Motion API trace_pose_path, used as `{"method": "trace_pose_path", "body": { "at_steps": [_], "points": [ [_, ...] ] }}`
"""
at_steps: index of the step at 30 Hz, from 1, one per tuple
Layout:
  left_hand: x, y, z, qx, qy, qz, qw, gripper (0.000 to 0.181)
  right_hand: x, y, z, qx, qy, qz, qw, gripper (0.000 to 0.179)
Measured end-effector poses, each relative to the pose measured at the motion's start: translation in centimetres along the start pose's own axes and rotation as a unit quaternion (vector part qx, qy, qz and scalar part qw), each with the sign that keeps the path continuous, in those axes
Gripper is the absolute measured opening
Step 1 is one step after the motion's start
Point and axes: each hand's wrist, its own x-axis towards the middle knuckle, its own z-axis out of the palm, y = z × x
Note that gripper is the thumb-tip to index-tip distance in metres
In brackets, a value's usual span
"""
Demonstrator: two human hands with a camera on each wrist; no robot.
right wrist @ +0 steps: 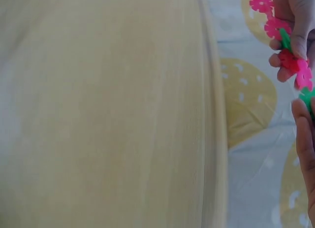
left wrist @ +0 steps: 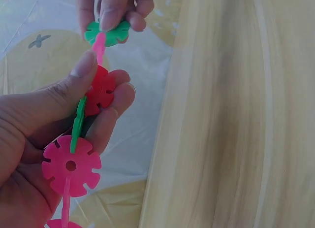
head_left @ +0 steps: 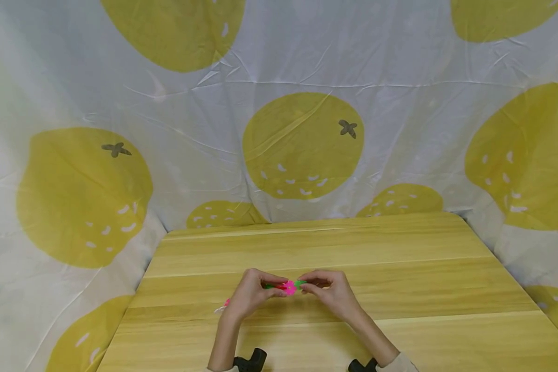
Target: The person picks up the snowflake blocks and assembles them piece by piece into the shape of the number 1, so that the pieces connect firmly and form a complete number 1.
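Note:
A chain of slotted flower-shaped plastic discs is strung between both hands above the table. My left hand [head_left: 250, 295] pinches a red disc [left wrist: 102, 87] between thumb and fingers. Below it in the left wrist view, a green disc [left wrist: 78, 124] stands edge-on in the slot of a pink disc [left wrist: 84, 164], and more pink pieces trail past the palm. My right hand [head_left: 334, 292] pinches another green disc [left wrist: 117, 37] at the chain's far end. Between the hands a pink disc [head_left: 290, 288] joins the red one and meets the green one's edge.
Under the hands spreads a wooden table [head_left: 414, 289], its far edge against a hanging white cloth [head_left: 400, 129] printed with yellow fruit. Black wrist mounts [head_left: 252, 360] show at the bottom of the head view.

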Motion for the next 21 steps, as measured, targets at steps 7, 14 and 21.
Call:
{"method": "trace_pose_path", "body": {
  "at_steps": [7, 14, 21],
  "points": [
    [0.1, -0.1, 0.4, -0.031, -0.009, -0.007, 0.9995, 0.020, -0.1, -0.1, -0.4, 0.011, -0.003, -0.024, 0.9996, 0.011],
    [-0.1, -0.3, 0.0, -0.075, -0.021, -0.020, 0.9968, 0.021, 0.0, -1.1, -0.3, -0.005, -0.007, -0.063, 0.9979, 0.011],
    [-0.2, -0.2, -0.2, -0.112, -0.032, -0.027, 0.9928, 0.020, 0.1, -2.0, -0.6, -0.032, -0.016, -0.101, 0.9942, 0.012]
  ]
}}
